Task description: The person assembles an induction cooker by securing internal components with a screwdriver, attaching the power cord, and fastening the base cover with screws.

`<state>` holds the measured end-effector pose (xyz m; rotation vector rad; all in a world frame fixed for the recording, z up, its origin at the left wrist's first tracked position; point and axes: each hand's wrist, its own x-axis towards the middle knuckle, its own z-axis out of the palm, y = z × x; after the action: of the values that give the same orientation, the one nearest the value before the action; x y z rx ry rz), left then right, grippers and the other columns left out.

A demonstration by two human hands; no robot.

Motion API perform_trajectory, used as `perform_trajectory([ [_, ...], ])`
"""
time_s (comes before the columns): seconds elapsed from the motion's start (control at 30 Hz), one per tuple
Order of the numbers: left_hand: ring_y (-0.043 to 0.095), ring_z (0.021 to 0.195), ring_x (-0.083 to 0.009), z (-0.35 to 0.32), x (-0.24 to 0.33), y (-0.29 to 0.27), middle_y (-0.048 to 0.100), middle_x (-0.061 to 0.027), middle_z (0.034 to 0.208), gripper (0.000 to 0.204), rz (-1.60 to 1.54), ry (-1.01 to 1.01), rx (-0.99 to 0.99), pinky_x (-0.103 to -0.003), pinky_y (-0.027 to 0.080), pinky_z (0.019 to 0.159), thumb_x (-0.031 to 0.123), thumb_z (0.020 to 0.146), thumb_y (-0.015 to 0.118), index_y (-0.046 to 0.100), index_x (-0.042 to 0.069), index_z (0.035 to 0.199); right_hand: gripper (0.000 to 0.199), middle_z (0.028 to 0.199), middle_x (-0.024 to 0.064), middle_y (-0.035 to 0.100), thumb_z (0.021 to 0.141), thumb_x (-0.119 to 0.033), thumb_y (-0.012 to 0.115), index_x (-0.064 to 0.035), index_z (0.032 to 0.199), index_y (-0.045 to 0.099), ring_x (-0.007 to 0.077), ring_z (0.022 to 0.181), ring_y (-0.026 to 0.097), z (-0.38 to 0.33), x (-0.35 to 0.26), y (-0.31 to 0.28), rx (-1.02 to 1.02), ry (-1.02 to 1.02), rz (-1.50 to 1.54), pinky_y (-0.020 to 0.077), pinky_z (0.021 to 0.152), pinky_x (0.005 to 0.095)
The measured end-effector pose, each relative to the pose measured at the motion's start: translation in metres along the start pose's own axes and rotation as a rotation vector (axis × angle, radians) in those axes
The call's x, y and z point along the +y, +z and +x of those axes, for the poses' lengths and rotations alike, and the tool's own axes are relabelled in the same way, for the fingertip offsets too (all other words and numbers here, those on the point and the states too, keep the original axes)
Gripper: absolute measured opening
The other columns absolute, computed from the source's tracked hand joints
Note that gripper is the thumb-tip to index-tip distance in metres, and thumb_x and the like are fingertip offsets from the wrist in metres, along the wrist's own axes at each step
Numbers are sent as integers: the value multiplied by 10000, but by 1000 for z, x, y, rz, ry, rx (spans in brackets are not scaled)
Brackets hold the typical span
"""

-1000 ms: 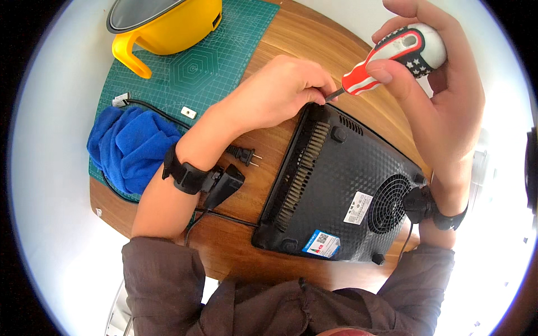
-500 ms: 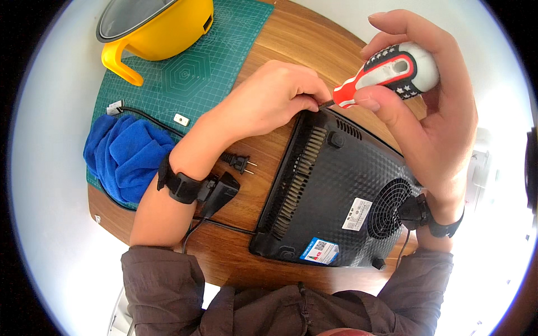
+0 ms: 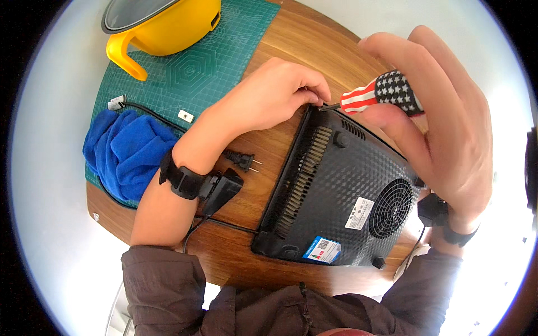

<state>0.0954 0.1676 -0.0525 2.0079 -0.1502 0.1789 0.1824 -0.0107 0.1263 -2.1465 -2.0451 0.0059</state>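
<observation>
A black induction cooker [image 3: 330, 185] lies bottom side up on the wooden table, its far corner under my hands. My right hand [image 3: 443, 106] is closed around the stubby handle of a screwdriver [image 3: 358, 99] with red and white stripes and white stars on black. Its dark shaft slants down to that far corner; the tip's contact is too small to make out. My left hand [image 3: 286, 92] is closed, thumb and forefinger pinched right beside the tip. Whether they grip the shaft, the corner or something small is hidden.
On the left lies a green cutting mat [image 3: 193, 70] bearing a yellow pot [image 3: 179, 28] with a handle. A blue cloth [image 3: 129, 151], a small white piece [image 3: 185, 116] and a black power plug [image 3: 241, 161] are near my left forearm. A cord [image 3: 230, 225] runs to the cooker.
The screwdriver handle has turned, now showing stripes and stars instead of its white and red side. My right hand has shifted right and rolled over it. The left hand stays at the corner.
</observation>
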Motion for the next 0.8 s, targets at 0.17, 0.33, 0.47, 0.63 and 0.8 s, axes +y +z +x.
perform_trajectory([
  [0.17,741,919,-243,2,-4,3,776,-122,976,159,-18,-18,-12,-339,561,843,51,935,664,743,10,1066,520,993,124,561,806,-27,741,-27,1309,610,263,834,618,1,-8,-5,-87,62,-117,498,686,352],
  [0.33,739,895,-253,1,-7,3,775,-126,958,153,-4,-8,-3,-343,560,829,52,929,665,750,11,1049,549,1064,131,597,827,-17,719,-49,1356,577,280,888,659,1,-11,-5,-82,81,-125,535,741,357],
  [0.47,738,887,-258,1,-5,2,774,-129,950,147,-2,-8,9,-347,560,817,56,922,674,754,16,1038,538,1159,139,617,851,-29,713,-50,1369,570,273,903,671,-3,-7,-7,-77,72,-165,541,758,346],
  [0.63,739,882,-260,-1,-6,3,774,-127,949,141,4,-19,27,-348,560,809,68,919,687,756,18,1031,534,1159,149,611,876,-36,698,-58,1389,553,260,917,647,-4,-9,-6,-94,200,-97,536,756,335],
  [0.8,739,879,-260,0,-7,5,774,-127,944,140,7,-8,35,-347,561,807,70,920,690,757,23,1033,564,1070,117,613,879,-55,719,-80,1412,536,213,893,631,-3,-17,-3,-60,247,-14,533,716,323],
])
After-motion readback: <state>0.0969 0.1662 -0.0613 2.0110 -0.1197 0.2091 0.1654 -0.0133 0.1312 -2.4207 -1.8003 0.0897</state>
